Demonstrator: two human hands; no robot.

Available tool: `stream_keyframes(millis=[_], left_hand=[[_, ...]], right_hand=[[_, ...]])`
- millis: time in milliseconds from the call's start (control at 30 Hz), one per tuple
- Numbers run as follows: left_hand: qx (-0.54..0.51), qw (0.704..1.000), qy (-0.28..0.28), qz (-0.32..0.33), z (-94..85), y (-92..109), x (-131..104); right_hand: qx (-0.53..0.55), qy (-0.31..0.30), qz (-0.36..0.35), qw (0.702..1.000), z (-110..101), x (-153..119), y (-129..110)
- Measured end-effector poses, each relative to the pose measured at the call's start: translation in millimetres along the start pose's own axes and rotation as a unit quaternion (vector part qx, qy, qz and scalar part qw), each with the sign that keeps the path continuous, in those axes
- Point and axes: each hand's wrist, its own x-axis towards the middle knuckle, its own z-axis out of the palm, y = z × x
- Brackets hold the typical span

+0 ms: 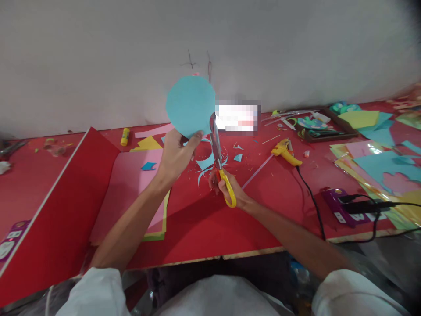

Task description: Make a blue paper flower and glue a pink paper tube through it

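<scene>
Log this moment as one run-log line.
Left hand: holding blue paper disc | Right hand: holding scissors by disc's lower right edge | Red table: blue offcuts, yellow glue gun

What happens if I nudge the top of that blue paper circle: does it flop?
The blue paper circle would probably flex rather than flop: it shows no droop, though the left hand grips only its lower edge. It looks like one sheet, so likely light. A harder push might crease it near that grip, as nothing visible supports its upper part.

The head camera faces forward and down — near the hands (175, 154) (240, 192) — over the red table (204, 232) toward the wall (98, 57).
</scene>
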Motion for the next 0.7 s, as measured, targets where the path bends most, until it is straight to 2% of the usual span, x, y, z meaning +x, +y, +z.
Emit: stream_keyframes(millis=[200, 500, 600, 700], left_hand=[[0.002, 1.000, -0.008, 0.000, -10.6, 6.9, 3.8], [0.016, 1.000, -0.025, 0.008, -10.4, 3.5, 4.6], [0.005, 1.000, -0.001, 0.005, -11.7, 0.9, 6.0], [0.012, 0.998, 0.066, 0.009, -15.0, 5.5, 4.7]], right_hand=[[-0.006, -0.001, 0.010, 1.000, -5.3, -2.0, -5.2], [-0.008, -0.002, 0.036, 0.999, -0.3, -1.9, -23.3], [-0.044, 0.013, 0.026, 0.999, -2.6, -2.2, -19.4], [-0.103, 0.051, 0.024, 0.993, -7.5, 0.5, -11.6]])
